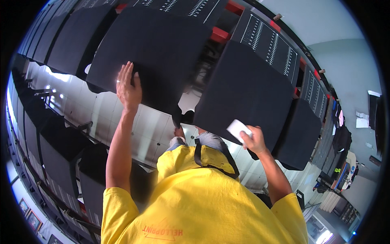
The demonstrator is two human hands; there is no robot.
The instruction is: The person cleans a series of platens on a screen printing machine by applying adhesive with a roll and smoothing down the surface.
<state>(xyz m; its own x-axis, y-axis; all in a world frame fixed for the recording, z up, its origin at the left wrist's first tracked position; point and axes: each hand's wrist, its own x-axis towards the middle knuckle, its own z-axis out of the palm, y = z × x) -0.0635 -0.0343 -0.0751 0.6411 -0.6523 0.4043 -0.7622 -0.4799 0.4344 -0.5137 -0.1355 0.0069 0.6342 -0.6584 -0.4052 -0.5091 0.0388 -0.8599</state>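
My left hand (129, 87) lies flat, fingers stretched, on the near left part of a black cloth (162, 49) that covers a printing board like a shirt pulled over it. In my right hand (256, 140) is a small white flat-sided piece (236, 129), gripped between thumb and fingers; I cannot make out its exact kind. That hand hovers at the near edge of a second black cloth (252, 87), spread over the neighbouring board to the right. Whether the white piece touches this cloth is hard to tell.
Boards with white ruler marks (268, 40) and red brackets (220, 35) line the far side. A third cloth-covered board (300, 136) stands at right. Behind me on the left runs another row of black boards (59, 150). A white tiled floor (150, 126) lies between the rows.
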